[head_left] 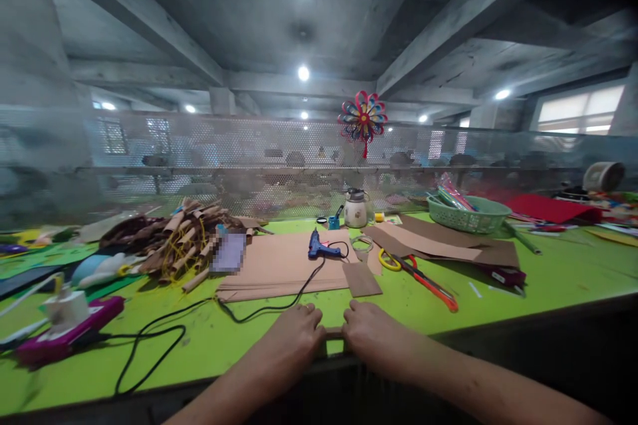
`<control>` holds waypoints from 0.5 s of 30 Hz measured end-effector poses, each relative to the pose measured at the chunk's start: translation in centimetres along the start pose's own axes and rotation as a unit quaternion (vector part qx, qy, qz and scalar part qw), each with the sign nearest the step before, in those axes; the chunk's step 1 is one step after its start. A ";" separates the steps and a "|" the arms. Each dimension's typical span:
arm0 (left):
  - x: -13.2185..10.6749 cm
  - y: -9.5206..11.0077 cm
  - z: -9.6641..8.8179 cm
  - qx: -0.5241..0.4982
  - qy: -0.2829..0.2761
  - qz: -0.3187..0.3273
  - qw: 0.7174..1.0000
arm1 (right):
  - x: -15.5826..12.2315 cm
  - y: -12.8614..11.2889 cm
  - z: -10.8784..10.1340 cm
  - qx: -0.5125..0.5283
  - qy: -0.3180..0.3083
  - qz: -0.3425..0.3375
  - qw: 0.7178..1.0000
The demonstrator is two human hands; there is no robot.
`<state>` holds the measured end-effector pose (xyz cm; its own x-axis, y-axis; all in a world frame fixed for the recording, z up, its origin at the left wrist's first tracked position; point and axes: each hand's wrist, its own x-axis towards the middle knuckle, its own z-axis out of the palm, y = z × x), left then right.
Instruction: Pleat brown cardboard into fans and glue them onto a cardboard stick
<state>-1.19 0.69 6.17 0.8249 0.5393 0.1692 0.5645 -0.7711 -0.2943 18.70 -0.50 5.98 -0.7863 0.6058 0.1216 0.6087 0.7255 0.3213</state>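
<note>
Both my hands are close together at the front edge of the green table. My left hand (298,329) and my right hand (371,332) are closed on the two ends of a narrow brown paper strip (333,332). Only its short middle part shows; the fingers hide the rest. Just beyond them lies a small brown card square (362,279), partly on a stack of brown paper sheets (279,255). A blue glue gun (323,247) rests on that stack. To the right are scissors (391,260) with yellow handles and an orange-handled cutter (433,287).
A black cable (294,302) runs left towards a purple power strip (70,335). Brown paper rolls (184,239) are heaped at the left. A white jar (355,211) and a green basket (468,214) stand at the back, before a perforated metal screen (249,146).
</note>
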 end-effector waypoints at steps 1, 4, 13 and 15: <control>0.2 0.1 0.1 -0.001 0.003 0.001 1.000 | 0.2 0.1 0.2 0.003 0.005 -0.007 1.000; 0.7 0.0 0.3 -0.029 0.023 -0.017 0.999 | 0.2 1.0 0.2 0.046 0.012 0.012 0.999; 1.5 -2.2 -2.5 -0.319 -0.071 -0.068 0.943 | 0.0 4.7 -1.9 0.399 -0.025 0.036 0.916; 1.9 -2.8 -2.1 -0.359 -0.106 -0.057 0.925 | 0.4 5.0 -0.8 0.454 -0.044 0.046 0.889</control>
<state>-1.10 3.16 9.31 0.7776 0.6267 -0.0506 0.5837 -0.6897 0.4285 21.36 3.13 8.36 -0.7413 0.6709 0.0216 0.5368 0.6118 -0.5810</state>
